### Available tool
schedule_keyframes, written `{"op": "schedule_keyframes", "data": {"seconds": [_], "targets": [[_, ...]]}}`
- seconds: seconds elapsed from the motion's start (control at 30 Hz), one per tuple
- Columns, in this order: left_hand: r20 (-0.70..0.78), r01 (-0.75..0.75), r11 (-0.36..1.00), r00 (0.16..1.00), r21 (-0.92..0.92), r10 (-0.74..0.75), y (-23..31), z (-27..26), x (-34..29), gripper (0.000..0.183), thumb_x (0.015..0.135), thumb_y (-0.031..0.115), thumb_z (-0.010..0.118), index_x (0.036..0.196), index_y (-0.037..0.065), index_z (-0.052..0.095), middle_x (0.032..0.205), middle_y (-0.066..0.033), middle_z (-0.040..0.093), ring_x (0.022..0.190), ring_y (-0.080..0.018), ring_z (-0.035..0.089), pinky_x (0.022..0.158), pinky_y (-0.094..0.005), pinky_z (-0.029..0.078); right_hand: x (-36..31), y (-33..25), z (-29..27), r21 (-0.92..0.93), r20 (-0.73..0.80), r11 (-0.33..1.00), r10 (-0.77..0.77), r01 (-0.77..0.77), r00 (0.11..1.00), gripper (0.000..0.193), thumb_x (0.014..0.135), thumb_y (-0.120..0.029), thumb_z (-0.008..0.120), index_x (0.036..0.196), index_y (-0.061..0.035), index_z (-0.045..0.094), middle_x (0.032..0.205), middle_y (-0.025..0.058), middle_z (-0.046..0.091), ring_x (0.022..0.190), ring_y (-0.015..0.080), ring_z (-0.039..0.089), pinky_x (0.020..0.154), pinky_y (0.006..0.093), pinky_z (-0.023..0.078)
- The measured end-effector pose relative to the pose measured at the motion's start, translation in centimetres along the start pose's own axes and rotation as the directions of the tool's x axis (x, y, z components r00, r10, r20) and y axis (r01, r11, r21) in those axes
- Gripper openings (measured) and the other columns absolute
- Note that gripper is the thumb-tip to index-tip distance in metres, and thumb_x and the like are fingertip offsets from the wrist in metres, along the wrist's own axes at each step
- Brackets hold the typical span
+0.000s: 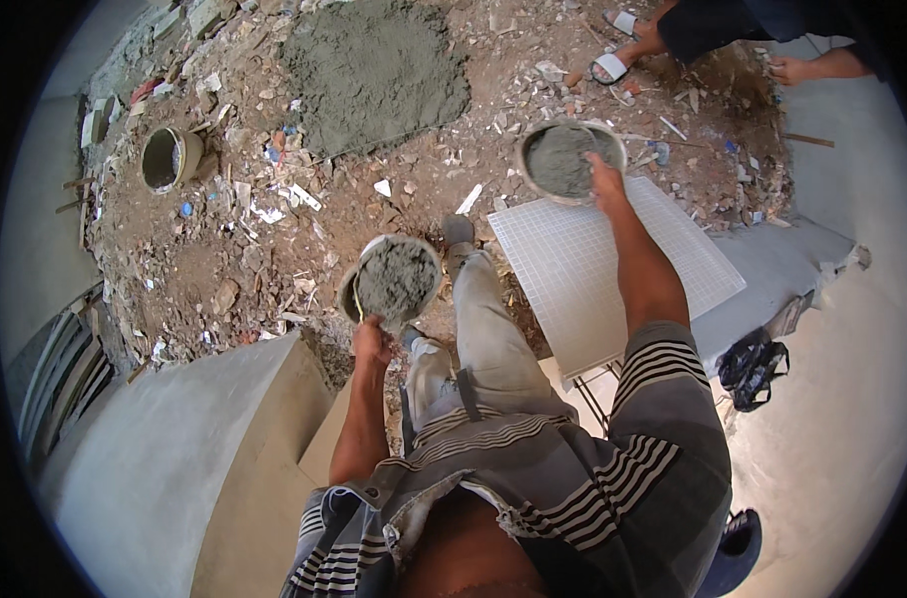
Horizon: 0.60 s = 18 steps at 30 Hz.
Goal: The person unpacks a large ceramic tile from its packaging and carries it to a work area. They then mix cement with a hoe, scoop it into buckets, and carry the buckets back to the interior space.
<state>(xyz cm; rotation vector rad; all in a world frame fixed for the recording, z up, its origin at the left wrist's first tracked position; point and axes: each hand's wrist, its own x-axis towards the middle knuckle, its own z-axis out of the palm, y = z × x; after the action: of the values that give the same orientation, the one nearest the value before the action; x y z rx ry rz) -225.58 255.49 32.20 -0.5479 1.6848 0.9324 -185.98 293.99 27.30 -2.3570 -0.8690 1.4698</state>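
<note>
My left hand (pixel 372 340) is closed at the near edge of a bucket (pixel 350 295) heaped with wet grey mortar (pixel 399 279). A thin handle runs down along that bucket's side to my fingers. Out to the front right, my right hand (pixel 605 183) grips a second bucket (pixel 525 171) at its near right side, fingers reaching over the rim. Smoother grey mortar (pixel 561 159) fills this one. Whether my right fingers hold the rim or a handle is unclear. The right bucket overlaps the far edge of a white gridded tile panel (pixel 623 259).
A large patch of wet mortar (pixel 374 75) lies on rubble-strewn ground, with another bucket (pixel 172 159) tipped at left. Another person's sandalled foot (pixel 610 68) and hand (pixel 790 70) show at far right. A plastered block (pixel 184 448) stands near left; a black bag (pixel 753 371) lies right.
</note>
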Motion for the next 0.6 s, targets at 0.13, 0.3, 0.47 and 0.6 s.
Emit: {"op": "schedule_keyframes", "data": {"seconds": [0.13, 0.3, 0.47, 0.6], "targets": [[0.023, -0.068, 0.997, 0.997, 0.021, 0.068, 2.7, 7.5, 1.9, 0.003, 0.077, 0.009, 0.057, 0.077, 0.007, 0.054, 0.056, 0.0008, 0.04, 0.048, -0.013, 0.038, 0.047, -0.0308, 0.036, 6.8, 4.6, -0.1, -0.066, -0.132, 0.971, -0.238, 0.231, 0.962, 0.04, 0.075, -0.041, 0.066, 0.081, -0.0022, 0.059, 0.066, 0.0023, 0.049, 0.055, 0.0143, 0.042, 0.05, 0.03, 0.037], [0.117, -0.088, 0.99, 0.99, 0.11, 0.075, 5.4, 15.4, 4.8, 0.008, 0.076, 0.008, 0.057, 0.082, 0.004, 0.053, 0.058, -0.0009, 0.04, 0.048, -0.014, 0.038, 0.048, -0.032, 0.036, 8.6, 6.1, -2.1, 0.097, -0.26, 0.989, -0.086, 0.115, 0.962, 0.033, 0.077, -0.038, 0.065, 0.077, -0.0061, 0.057, 0.064, -0.0008, 0.045, 0.057, 0.0108, 0.046, 0.05, 0.0261, 0.037], [0.102, -0.091, 0.984, 0.992, 0.155, 0.076, 6.6, 20.8, 7.5, 0.008, 0.076, 0.009, 0.058, 0.081, 0.004, 0.053, 0.056, -0.0016, 0.039, 0.046, -0.0141, 0.038, 0.047, -0.0324, 0.037, 8.0, 4.4, -2.9, 0.181, -0.116, 0.956, -0.213, 0.232, 0.97, 0.026, 0.082, -0.028, 0.062, 0.076, -0.0028, 0.059, 0.067, 0.0046, 0.056, 0.057, 0.0114, 0.053, 0.052, 0.0284, 0.044], [0.24, -0.083, 0.991, 0.969, 0.101, 0.056, 8.0, 21.7, 11.4, 0.014, 0.08, 0.018, 0.057, 0.077, 0.007, 0.051, 0.053, 0.0, 0.038, 0.044, -0.0131, 0.037, 0.046, -0.0321, 0.036, 9.1, 4.2, -0.5, -0.149, -0.219, 0.971, -0.218, 0.188, 0.951, 0.032, 0.08, -0.031, 0.066, 0.09, -0.0012, 0.06, 0.083, 0.012, 0.061, 0.072, 0.0173, 0.059, 0.062, 0.0298, 0.048]]}}
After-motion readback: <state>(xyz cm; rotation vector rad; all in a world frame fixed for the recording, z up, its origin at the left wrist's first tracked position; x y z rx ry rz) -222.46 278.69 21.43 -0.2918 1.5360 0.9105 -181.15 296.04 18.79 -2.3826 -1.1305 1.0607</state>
